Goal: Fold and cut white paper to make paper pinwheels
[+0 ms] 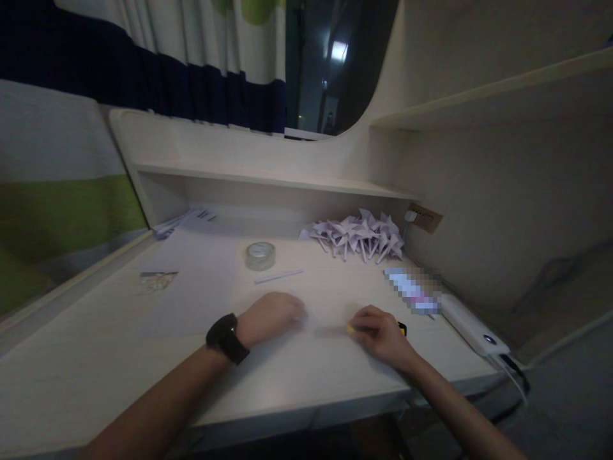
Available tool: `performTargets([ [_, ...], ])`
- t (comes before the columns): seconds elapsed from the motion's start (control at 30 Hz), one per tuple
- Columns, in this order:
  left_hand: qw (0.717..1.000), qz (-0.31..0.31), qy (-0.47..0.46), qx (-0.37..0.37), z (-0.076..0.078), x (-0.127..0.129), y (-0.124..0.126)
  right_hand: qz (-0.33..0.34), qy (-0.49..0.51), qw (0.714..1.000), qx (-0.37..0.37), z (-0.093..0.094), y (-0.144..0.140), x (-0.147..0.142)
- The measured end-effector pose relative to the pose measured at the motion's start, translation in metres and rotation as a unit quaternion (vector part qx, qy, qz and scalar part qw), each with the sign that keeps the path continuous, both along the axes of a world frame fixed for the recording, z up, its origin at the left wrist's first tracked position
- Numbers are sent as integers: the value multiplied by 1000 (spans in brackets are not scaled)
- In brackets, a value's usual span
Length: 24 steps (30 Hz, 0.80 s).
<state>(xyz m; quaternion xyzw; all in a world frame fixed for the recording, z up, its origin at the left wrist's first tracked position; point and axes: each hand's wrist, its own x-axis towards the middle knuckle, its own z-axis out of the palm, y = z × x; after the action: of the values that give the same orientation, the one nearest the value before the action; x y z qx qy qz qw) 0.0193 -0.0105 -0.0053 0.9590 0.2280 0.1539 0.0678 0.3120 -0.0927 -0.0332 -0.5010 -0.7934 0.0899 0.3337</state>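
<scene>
My right hand (pixel 380 335) is closed around a yellow and black utility knife (pixel 351 329), seen at both sides of the fist. A blurred greyish strip, apparently its blade, points left toward my other hand. My left hand (pixel 271 316), with a black watch on the wrist, hovers low over the desk with curled fingers. Its fingertips are smeared by motion, and whatever they may hold cannot be made out. Just beyond it lies a thin rolled paper stick (pixel 279 276). Behind that stands a roll of clear tape (pixel 260 255).
Folded paper pinwheels (pixel 357 233) are heaped at the back right. White paper sheets (pixel 191 275) cover the left part of the desk (pixel 268 396). A blurred-out phone (pixel 412 291) and a white power strip (pixel 472 326) lie along the right side. A low shelf (pixel 278 179) runs behind.
</scene>
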Motion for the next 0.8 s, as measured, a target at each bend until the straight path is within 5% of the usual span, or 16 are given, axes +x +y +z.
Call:
performTargets([
  [0.5, 997, -23, 29, 67, -11, 10, -14, -168, 30, 985, -2, 9, 2, 0],
  [0.8, 987, 40, 103, 118, -12, 20, -25, -191, -25, 981, 14, -2, 7, 3],
])
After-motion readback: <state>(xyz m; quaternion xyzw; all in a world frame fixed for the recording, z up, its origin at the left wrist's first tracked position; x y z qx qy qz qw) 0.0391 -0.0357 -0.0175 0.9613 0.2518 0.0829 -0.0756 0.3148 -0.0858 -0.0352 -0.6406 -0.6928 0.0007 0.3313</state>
